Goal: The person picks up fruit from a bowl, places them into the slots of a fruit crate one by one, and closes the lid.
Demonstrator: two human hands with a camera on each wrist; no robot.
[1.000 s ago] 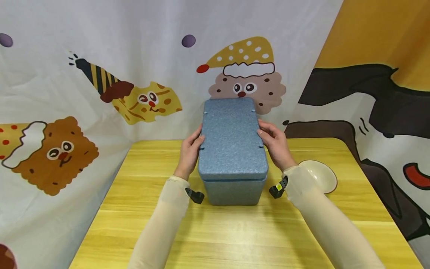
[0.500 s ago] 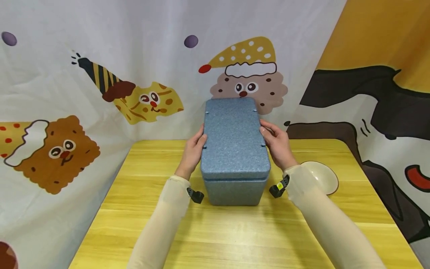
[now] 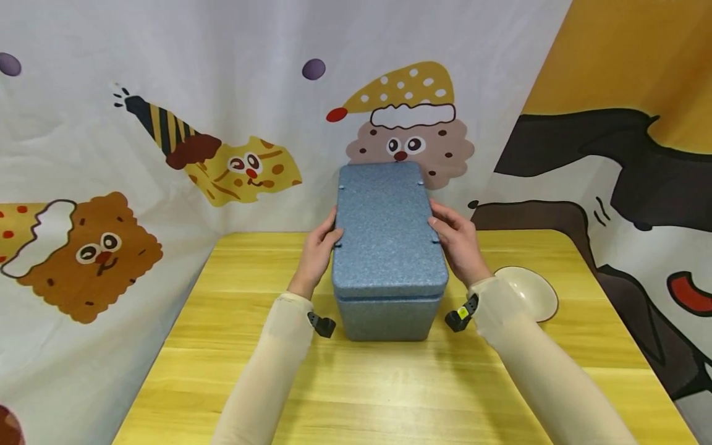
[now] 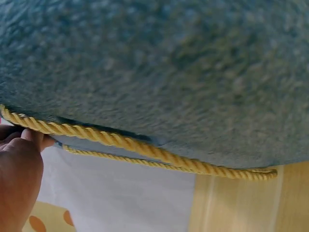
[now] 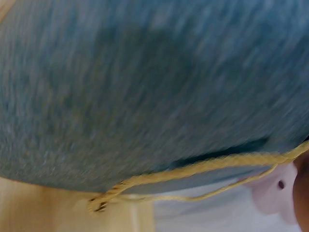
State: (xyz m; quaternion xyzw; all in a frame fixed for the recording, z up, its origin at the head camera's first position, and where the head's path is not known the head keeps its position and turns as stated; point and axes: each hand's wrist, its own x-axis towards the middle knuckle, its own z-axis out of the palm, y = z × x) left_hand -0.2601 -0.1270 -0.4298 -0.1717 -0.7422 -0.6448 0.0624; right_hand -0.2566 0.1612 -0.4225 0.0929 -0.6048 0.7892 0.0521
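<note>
A blue-grey speckled foam box stands on the table with its lid on, a thin dark seam showing along the front. At the lid's left edge, my left hand grips with the thumb near a small notch and the fingers down the side. Mirroring it, my right hand holds the right edge, its thumb at the lid's rim. Yellow twisted rope runs along the box's side in the left wrist view, passing by the left fingers. The right wrist view has a similar rope on the other side.
A cream bowl with a dark rim sits right of the box, partly behind the right sleeve. The yellow wooden table ends at a printed cloth backdrop close behind the box.
</note>
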